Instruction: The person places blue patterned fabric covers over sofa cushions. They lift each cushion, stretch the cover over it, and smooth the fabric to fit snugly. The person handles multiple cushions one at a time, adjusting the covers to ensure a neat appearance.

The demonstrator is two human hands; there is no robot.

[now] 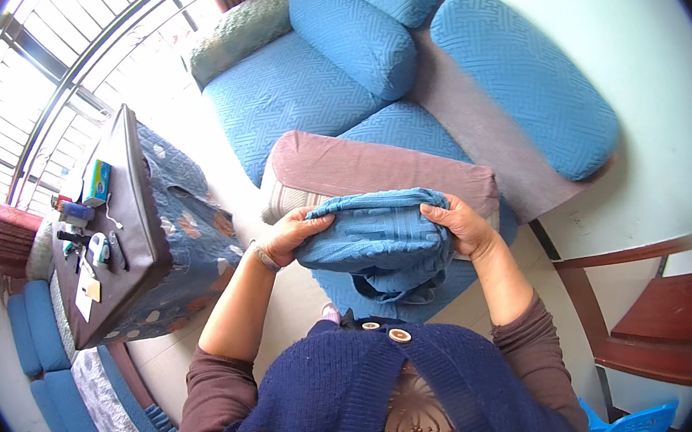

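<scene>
Both hands hold a bunched blue textured fabric cover point(373, 232) in front of my body. My left hand point(290, 234) grips its left end, thumb on top, and my right hand point(461, 223) grips its right end the same way. Part of the cloth hangs below in loose folds. Just beyond it lies a mauve sofa armrest or bolster point(371, 158) with no blue cover on it. Behind stands a sofa with blue-covered seat cushions point(287, 94) and back cushions point(354, 39). Another blue-covered cushion point(522, 80) leans on the bare mauve sofa back.
At the left, a dark-topped table point(137, 240) with a floral cloth carries a tissue box point(97, 182), a jar and small items. A second blue sofa point(45, 327) stands beyond it. A red-brown wooden piece of furniture point(671, 313) and a blue plastic object point(638, 422) are at the right.
</scene>
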